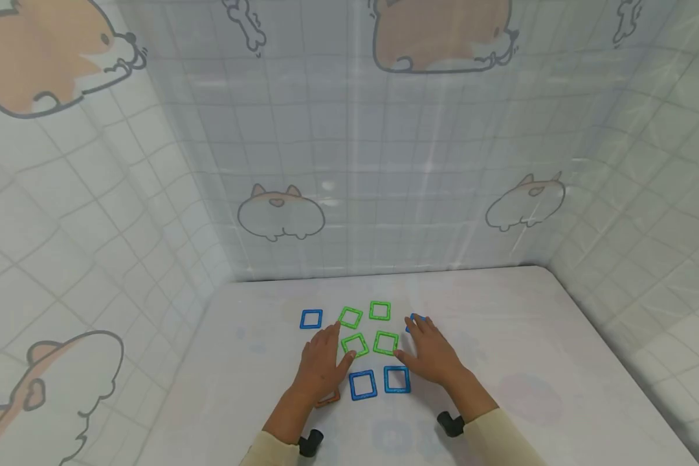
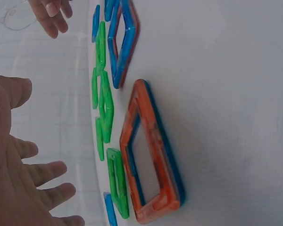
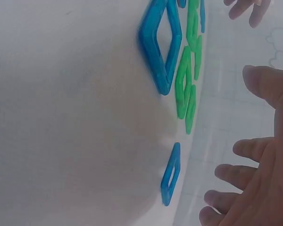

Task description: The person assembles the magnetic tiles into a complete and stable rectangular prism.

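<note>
My left hand [image 1: 320, 366] hovers over the left side of a group of hollow square tiles, fingers spread. Opposite it, my right hand [image 1: 437, 353] is held over the right side, its fingers extended and nothing in its grasp. Several green square tiles [image 1: 380, 302] lie between the hands. Nearer me are two blue square tiles, one on the left [image 1: 352, 386] and one on the right [image 1: 397, 369]. An orange square tile [image 2: 153, 141] rests on a blue one below my left hand, which partly hides it in the head view. My right fingers partly cover another blue tile [image 3: 165, 190].
A further blue tile [image 1: 311, 311] lies at the back left of the white table [image 1: 239, 362]. Printed curtains with cartoon dogs hang behind the table [image 1: 349, 162] and along both sides. Each wrist wears a black device [image 1: 311, 443].
</note>
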